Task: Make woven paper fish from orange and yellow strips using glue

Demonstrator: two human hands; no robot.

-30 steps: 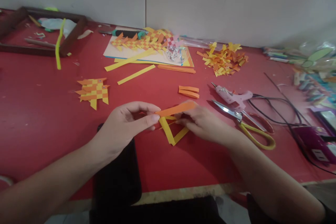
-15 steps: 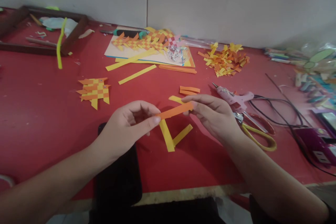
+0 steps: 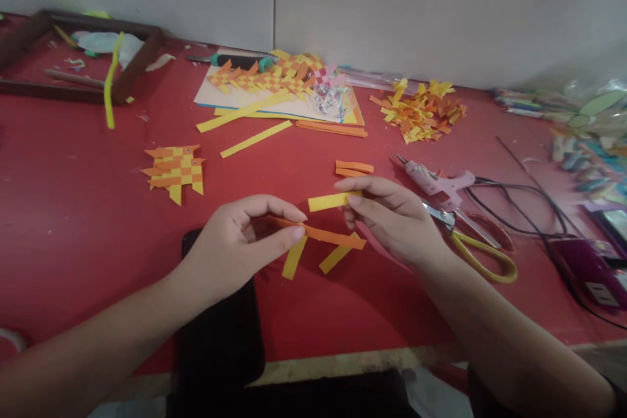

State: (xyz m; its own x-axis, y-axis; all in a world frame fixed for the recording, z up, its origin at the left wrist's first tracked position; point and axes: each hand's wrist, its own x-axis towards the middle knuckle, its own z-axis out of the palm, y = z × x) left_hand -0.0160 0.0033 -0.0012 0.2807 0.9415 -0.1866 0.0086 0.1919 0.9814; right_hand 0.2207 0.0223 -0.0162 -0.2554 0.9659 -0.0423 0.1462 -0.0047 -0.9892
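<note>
Between thumb and fingertips, my left hand (image 3: 249,235) pinches an orange paper strip (image 3: 336,236) that points right; a yellow strip (image 3: 294,258) hangs below those fingers, and whether it is joined to the orange one I cannot tell. My right hand (image 3: 396,215) is closed on a short yellow paper strip (image 3: 328,201), held level above the orange one. Under the orange strip's free end lies another yellow strip (image 3: 337,255). Just beyond my right fingers are short orange strips (image 3: 353,168). Two woven paper fish (image 3: 176,170) lie to the left.
A pink glue gun (image 3: 435,179) and yellow-handled scissors (image 3: 482,258) lie beside my right hand, with a black cord (image 3: 519,192) trailing right. A black phone-like slab (image 3: 220,333) is under my left forearm. Paper scraps (image 3: 421,111) are heaped at the back, near stacked sheets (image 3: 235,101).
My right hand has let go of the orange strip's end and now holds the yellow strip out to the left. The orange strip's free end has dropped, and the yellow piece below has swung left.
</note>
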